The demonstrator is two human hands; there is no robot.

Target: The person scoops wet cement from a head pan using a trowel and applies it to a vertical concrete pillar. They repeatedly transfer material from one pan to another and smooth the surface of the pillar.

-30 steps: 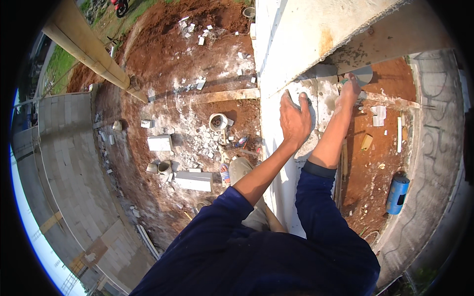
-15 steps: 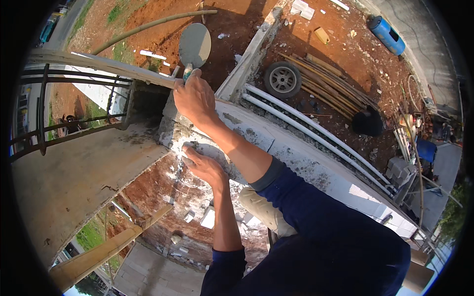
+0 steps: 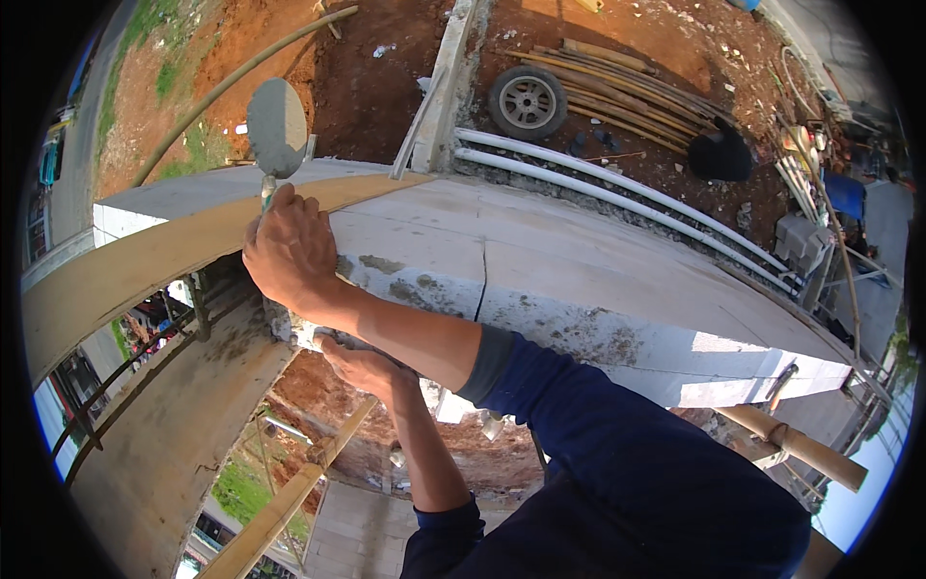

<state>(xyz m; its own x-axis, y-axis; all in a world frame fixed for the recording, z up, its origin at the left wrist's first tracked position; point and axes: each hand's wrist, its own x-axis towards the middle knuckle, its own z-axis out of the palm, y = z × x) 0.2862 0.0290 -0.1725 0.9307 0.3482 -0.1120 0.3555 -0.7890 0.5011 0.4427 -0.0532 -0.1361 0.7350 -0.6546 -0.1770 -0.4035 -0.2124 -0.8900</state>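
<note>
My right hand (image 3: 292,253) is closed round the teal handle of a trowel (image 3: 277,125), whose oval, grey-coated blade points up and away from me. Below it is the end of a pale block wall (image 3: 424,289), its side spotted with rough mortar. My left hand (image 3: 362,367) is under my right forearm, fingers stretched toward the wall's lower corner, apparently touching it. Part of those fingers is hidden by the forearm. A curved-looking wooden board (image 3: 145,241) runs left from the wall end, above dark steel bars (image 3: 145,372) and a concrete-stained formwork panel (image 3: 183,405).
Beyond the wall lie white pipes (image 3: 598,198), a wheel (image 3: 528,102) and stacked bamboo poles (image 3: 627,92) on red soil. A timber pole (image 3: 289,497) slants below left. A bamboo pole end (image 3: 801,449) juts out at right. Far below is the ground.
The view has shifted and tilted, showing more of the wall's top. My right hand and the trowel have moved left in the picture; my left hand sits slightly lower, beneath the right forearm.
</note>
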